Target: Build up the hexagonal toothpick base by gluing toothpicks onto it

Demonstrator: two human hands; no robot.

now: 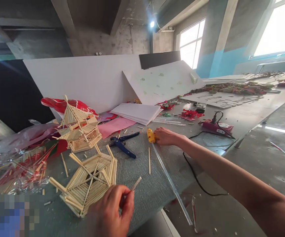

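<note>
In the foreground my left hand (111,210) is closed, pinching a short pale wooden stick (136,183) between thumb and fingers. Beside it lies an octagonal frame of wooden sticks (93,177), with stubby posts rising at its corners. Farther out, my right hand (166,136) is wrapped round a yellow glue gun (151,135); its grip is mostly hidden. A long clear glue stick (172,182) runs from the gun back towards me, past the table edge. One loose wooden stick (149,160) lies between the hands. Behind the frame stands a tiered stick pagoda (79,130).
Dark blue cutters (123,146) lie mid-table. White boards (136,112) and pink paper (117,126) are behind them. Plastic bags (21,164) crowd the left. At right sit a maroon power strip (217,127) and a black cord (194,174) hanging over the edge.
</note>
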